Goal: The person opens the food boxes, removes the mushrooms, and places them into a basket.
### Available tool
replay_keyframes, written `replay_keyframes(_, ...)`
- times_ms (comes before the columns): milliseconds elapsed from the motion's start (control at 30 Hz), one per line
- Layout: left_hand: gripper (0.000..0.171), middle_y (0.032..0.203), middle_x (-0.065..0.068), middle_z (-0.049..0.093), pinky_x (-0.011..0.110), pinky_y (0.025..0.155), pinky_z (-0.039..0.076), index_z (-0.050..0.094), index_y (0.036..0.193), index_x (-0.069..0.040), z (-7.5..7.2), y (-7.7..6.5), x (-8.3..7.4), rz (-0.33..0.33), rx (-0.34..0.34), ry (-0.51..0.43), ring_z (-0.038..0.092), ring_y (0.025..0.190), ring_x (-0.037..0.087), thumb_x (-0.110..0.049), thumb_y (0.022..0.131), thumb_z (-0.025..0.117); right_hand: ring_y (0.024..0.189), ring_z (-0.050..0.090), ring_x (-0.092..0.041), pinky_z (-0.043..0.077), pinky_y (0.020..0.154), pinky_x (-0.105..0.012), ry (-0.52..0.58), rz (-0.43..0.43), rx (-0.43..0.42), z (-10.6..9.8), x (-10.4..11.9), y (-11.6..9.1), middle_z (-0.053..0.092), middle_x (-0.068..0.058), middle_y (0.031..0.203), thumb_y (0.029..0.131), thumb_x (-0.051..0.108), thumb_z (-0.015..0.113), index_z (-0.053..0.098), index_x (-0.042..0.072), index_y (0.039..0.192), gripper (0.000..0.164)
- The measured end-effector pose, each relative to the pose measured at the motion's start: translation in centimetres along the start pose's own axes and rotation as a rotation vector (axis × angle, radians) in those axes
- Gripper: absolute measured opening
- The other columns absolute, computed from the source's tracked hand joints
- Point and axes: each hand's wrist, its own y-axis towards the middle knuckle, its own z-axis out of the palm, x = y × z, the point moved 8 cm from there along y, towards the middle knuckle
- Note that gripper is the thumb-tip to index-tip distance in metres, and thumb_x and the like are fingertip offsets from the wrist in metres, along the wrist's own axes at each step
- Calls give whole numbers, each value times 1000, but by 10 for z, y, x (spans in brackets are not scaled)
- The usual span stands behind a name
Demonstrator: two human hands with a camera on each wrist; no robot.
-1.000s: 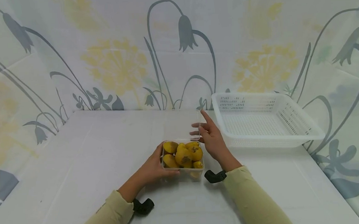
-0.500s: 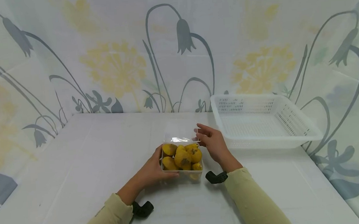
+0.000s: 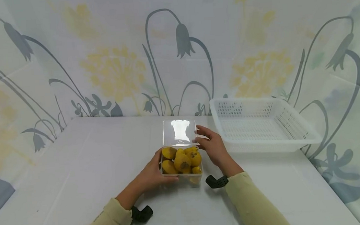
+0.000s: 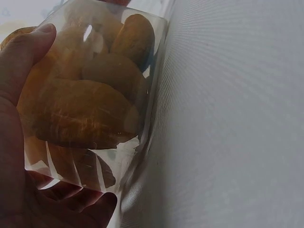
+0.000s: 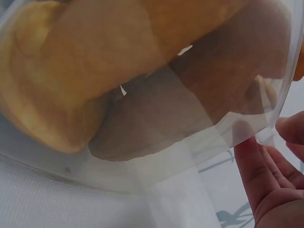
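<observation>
A clear plastic clamshell box [image 3: 181, 181] holds several yellow, brown-blotched fruits [image 3: 183, 160], whose kind I cannot tell. Its hinged lid [image 3: 181, 132] is raised at the far side, with a bright reflection on it. My left hand [image 3: 154, 171] grips the box's left side, the thumb along the near wall; the left wrist view shows the fingers wrapped round the other side. At the lid's right edge is my right hand [image 3: 211, 145], fingers slightly bent and apart, touching the lid. In the right wrist view, the fingers [image 5: 256, 171] are seen partly through clear plastic.
A white perforated plastic basket [image 3: 262, 145] stands at the back right, just past my right hand. A white cloth [image 3: 88, 180] covers the table. A curtain [image 3: 118, 68] with printed flowers hangs behind it.
The lid has tilted back toward the table, away from the box opening. My right hand has lowered with it and drawn in its extended index finger. The left hand keeps its grip.
</observation>
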Motion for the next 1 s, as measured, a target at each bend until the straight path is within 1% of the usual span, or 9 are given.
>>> replay_keyframes(100,116,154,3,34,53,114,32,13,155,-16,-1,1,0,-2,2,1,37,140,29,-40,69,87,116,62,-26,54,94,-36,-51,-32,2,0,5,0,46,-3,146,95,18,61,43,25,146,54)
replay_keyframes(267,117,155,3,31,53,116,29,12,155,-17,-1,0,0,-18,8,5,34,143,29,-41,69,87,123,58,-24,48,103,-44,-179,-65,-25,-3,16,-5,45,1,148,96,24,61,47,26,143,49)
replay_keyframes(333,117,156,3,31,53,116,29,12,155,-17,-1,0,-1,-19,10,2,33,143,29,-40,69,87,125,56,-23,47,104,-44,-257,-100,-51,-5,23,-10,48,0,146,96,26,60,50,26,141,46)
replay_keyframes(467,117,156,4,30,53,116,29,11,155,-16,0,1,-1,-9,20,-4,31,144,29,-40,69,87,124,58,-26,52,98,-41,-370,-204,-103,-10,40,-19,53,-3,140,97,24,60,55,21,137,40)
replay_keyframes(533,117,156,5,30,51,117,28,10,155,-16,1,1,0,-7,27,-11,31,144,28,-39,69,87,121,60,-27,54,95,-39,-398,-253,-122,-12,48,-23,54,-4,137,97,23,60,56,18,135,39)
replay_keyframes(700,118,156,6,29,50,117,27,7,155,-17,3,2,4,-18,38,-36,32,144,25,-40,70,87,115,62,-24,53,96,-36,-416,-364,-133,-11,64,-31,59,-5,130,95,18,61,61,13,128,33)
replay_keyframes(900,119,156,5,29,51,117,27,7,154,-22,2,1,7,-43,28,-39,33,143,25,-41,69,87,107,65,-21,55,93,-37,-453,-475,-113,-3,80,-42,64,-4,121,94,16,64,65,14,120,26)
replay_keyframes(1000,119,156,5,29,52,117,27,7,155,-22,2,1,7,-44,26,-42,33,142,26,-41,68,87,102,66,-19,56,91,-37,-503,-526,-106,1,87,-48,67,-2,115,93,16,65,67,14,116,23)
